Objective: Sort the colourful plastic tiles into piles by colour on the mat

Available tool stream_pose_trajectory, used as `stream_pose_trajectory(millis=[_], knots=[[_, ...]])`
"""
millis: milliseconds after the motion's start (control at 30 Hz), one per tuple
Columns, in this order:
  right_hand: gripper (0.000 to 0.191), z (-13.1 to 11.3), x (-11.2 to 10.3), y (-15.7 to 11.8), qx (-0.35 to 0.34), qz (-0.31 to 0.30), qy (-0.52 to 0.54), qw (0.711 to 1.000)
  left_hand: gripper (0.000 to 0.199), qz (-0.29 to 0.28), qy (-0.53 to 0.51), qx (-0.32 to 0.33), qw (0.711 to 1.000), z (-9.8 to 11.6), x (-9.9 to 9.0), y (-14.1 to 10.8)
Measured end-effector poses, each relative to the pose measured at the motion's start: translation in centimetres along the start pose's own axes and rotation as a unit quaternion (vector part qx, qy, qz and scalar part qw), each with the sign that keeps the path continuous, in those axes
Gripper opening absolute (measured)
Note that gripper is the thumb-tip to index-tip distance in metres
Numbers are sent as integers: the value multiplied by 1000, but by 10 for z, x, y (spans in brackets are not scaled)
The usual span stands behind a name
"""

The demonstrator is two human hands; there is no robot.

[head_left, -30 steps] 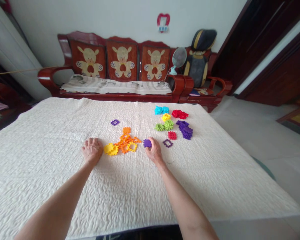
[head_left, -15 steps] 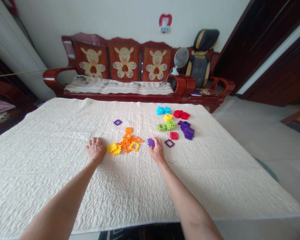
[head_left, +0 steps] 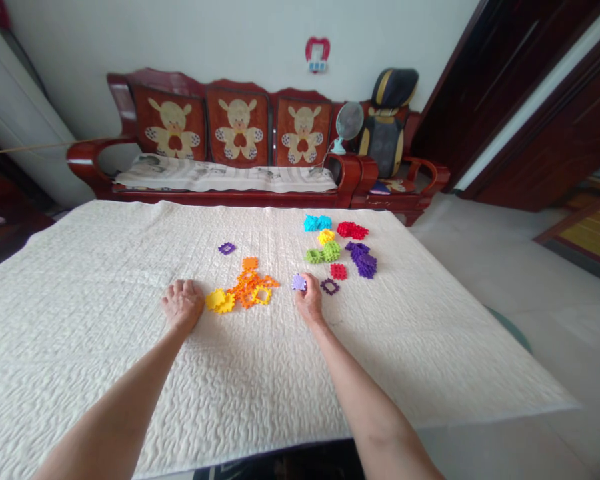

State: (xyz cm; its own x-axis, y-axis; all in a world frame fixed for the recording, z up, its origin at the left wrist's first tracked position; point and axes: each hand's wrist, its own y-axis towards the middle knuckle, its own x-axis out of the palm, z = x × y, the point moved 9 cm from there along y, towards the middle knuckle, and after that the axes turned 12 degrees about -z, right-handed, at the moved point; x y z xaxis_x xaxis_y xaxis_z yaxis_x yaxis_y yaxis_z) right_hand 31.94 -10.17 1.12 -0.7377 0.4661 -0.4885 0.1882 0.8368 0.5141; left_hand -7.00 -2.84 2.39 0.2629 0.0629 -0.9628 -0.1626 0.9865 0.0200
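right hand (head_left: 309, 300) is pinching the purple tile (head_left: 299, 283) between thumb and fingers, same as half a second ago. diff: the tile's visible face reads pale lilac now, was deep purple then; looks like its angle changed. left hand (head_left: 183, 301) hasn't moved relative to the piles: open, palm down on the quilted cloth (head_left: 230, 400), fingers slightly spread, just beside the yellow tiles (head_left: 220, 301). heaps look unchanged.

tile position: at the right hand's fingertips, on the side facing the left hand. orange heap (head_left: 250, 287) is off that same side, apart from the tile. dark purple frame (head_left: 334, 293) lies just beyond the hand's other side, red tile (head_left: 339, 271) near it, farther back.
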Motion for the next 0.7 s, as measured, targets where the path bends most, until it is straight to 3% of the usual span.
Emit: stream_pose_trajectory(millis=[200,367,500,700], knots=[[52,25,-1,-4,95,29,68,993,45,-5,1,1,1000,1,-1,-1],[58,35,6,-5,139,15,144,980,48,-4,5,1,1000,4,-4,-3],[48,33,7,-4,140,1,123,982,46,-9,4,-5,1000,4,-4,-3],[48,19,2,-3,122,-6,41,992,46,-26,4,-6,1000,2,-2,-1]])
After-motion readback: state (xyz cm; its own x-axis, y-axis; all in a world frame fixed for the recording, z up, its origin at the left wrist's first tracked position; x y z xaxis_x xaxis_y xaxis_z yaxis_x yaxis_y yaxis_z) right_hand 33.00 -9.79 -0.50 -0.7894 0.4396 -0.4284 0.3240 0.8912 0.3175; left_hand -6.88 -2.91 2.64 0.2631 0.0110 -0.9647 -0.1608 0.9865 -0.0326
